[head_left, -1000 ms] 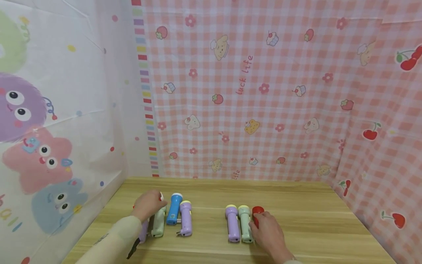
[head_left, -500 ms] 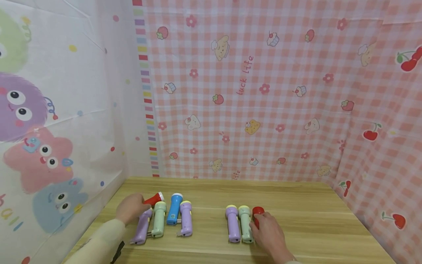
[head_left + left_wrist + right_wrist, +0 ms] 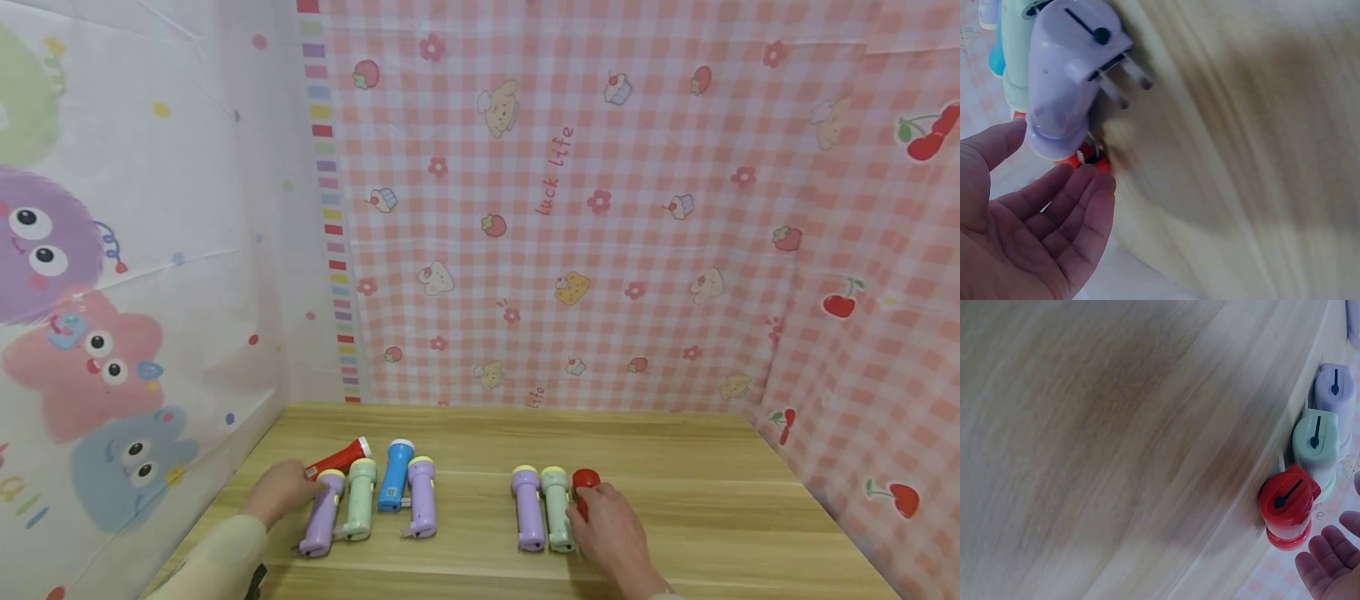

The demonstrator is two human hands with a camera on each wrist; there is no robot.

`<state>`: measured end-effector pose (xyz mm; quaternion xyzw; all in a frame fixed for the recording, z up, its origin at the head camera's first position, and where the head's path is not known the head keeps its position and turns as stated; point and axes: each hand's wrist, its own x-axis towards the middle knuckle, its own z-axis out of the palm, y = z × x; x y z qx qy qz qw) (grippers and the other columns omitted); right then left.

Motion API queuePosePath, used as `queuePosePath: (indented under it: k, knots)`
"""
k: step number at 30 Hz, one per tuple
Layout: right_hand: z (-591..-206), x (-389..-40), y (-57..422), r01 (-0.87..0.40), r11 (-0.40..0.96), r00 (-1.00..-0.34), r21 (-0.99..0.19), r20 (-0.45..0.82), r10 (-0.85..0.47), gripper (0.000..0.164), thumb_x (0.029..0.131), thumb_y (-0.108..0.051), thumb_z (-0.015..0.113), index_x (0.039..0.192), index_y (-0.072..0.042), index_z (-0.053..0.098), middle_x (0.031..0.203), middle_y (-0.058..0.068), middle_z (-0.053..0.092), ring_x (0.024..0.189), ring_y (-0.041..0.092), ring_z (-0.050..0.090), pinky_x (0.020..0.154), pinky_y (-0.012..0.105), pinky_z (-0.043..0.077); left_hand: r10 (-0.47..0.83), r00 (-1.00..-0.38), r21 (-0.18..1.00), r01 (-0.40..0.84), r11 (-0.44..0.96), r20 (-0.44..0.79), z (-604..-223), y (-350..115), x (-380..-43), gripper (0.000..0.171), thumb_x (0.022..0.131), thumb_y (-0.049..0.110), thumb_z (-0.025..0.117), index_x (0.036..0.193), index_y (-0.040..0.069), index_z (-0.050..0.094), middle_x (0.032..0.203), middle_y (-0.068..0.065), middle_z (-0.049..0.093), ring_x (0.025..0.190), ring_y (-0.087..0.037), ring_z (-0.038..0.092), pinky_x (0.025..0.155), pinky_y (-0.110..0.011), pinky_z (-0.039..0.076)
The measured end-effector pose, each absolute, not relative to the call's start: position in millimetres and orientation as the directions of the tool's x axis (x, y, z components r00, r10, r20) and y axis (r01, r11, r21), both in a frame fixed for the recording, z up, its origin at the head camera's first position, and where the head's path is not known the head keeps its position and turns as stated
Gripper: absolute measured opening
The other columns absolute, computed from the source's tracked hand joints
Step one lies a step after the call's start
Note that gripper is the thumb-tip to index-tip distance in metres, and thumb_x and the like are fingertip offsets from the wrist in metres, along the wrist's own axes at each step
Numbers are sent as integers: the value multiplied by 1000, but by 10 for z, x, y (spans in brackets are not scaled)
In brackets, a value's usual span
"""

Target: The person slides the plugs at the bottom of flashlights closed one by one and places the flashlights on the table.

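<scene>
My left hand (image 3: 279,493) has its fingers loosely bent around no object, beside the tail of a red flashlight (image 3: 339,460) with a white head. That flashlight lies slanted behind a purple flashlight (image 3: 322,518), whose two plug prongs stick out in the left wrist view. A light green flashlight (image 3: 362,504) lies close to the purple one. My right hand (image 3: 613,529) is at another red flashlight (image 3: 587,478), covering most of it in the head view. In the right wrist view, its extended fingers (image 3: 1325,550) are by this flashlight's head.
Between the hands lie a blue flashlight (image 3: 396,477) and a second purple flashlight (image 3: 423,500). Another purple flashlight (image 3: 529,510) and green flashlight (image 3: 558,510) line up left of my right hand. The wooden table (image 3: 480,442) meets patterned cloth (image 3: 562,325) at the back and sides.
My left hand has let go of the red flashlight and drawn back left and toward me. That flashlight now lies slanted behind the purple and green ones. The right hand stays put.
</scene>
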<state>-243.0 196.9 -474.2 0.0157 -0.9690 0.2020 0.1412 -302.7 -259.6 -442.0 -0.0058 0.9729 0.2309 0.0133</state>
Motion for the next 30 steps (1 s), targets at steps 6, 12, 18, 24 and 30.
queuePosePath:
  k: [6, 12, 18, 24, 30]
  knots:
    - [-4734, -2432, 1976, -77, 922, -964, -379, 264, 28, 37, 89, -24, 72, 116, 1, 68, 105, 16, 63, 91, 30, 61, 80, 50, 53, -37, -997, 565, -71, 822, -71, -4549, -2690, -2977, 33, 87, 28, 68, 67, 10, 50, 55, 0, 46, 48, -13, 42, 45, -24, 36]
    - [-4737, -2425, 1986, -75, 923, -963, -377, 267, 31, 36, 89, -24, 74, 115, 0, 68, 104, 16, 63, 89, 29, 61, 78, 50, 53, -38, -990, 639, -118, 760, -137, -4615, -2735, -2971, 37, 90, 27, 66, 62, 13, 46, 51, 3, 40, 44, -9, 35, 42, -20, 31]
    - [-4740, -2412, 1982, -65, 927, -966, -370, 255, 34, 36, 88, -24, 74, 114, 1, 68, 105, 17, 63, 91, 30, 61, 81, 51, 53, -33, -981, 675, -154, 722, -189, -4617, -2722, -2948, 41, 93, 27, 64, 58, 15, 44, 52, 3, 39, 45, -8, 33, 41, -20, 31]
    - [-4751, -2404, 1989, -75, 927, -963, -366, 268, 28, 35, 88, -23, 74, 114, 1, 68, 104, 16, 63, 90, 29, 61, 80, 50, 53, -34, -982, 685, -153, 713, -184, -4616, -2677, -2933, 41, 93, 26, 64, 59, 15, 43, 52, 4, 38, 44, -7, 31, 41, -19, 30]
    - [-4757, -2398, 1994, -88, 928, -958, -363, 285, 20, 32, 87, -22, 75, 111, 0, 69, 100, 14, 63, 87, 28, 60, 77, 49, 53, -44, -979, 639, -165, 751, -201, -4609, -2640, -2952, 35, 93, 29, 64, 68, 8, 52, 57, 0, 44, 47, -10, 38, 44, -20, 35]
